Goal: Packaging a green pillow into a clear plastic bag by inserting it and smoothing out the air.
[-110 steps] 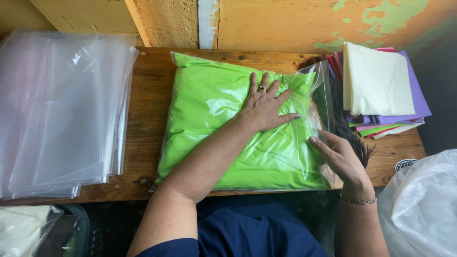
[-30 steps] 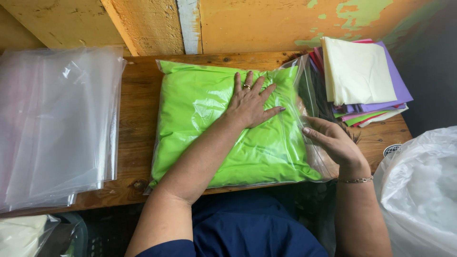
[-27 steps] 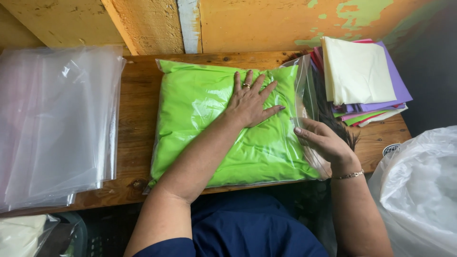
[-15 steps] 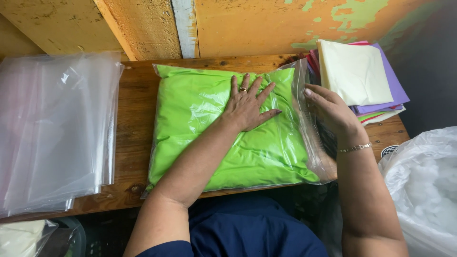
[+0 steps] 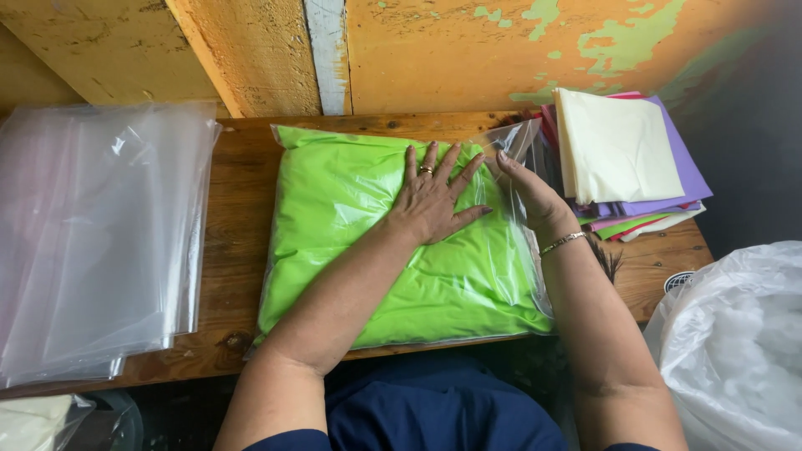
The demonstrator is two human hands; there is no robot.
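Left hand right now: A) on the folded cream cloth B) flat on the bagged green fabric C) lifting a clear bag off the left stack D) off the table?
B: the left hand lies palm-down, fingers spread, on the green fabric inside its clear bag.

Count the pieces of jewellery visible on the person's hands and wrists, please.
2. A gold ring sits on a finger of the left hand; a thin metal bracelet circles the wrist of the right hand. Others may be hidden.

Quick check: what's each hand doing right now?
Left hand: open, flat on the clear plastic bag of lime-green fabric.
Right hand: open, on the bag's open end.
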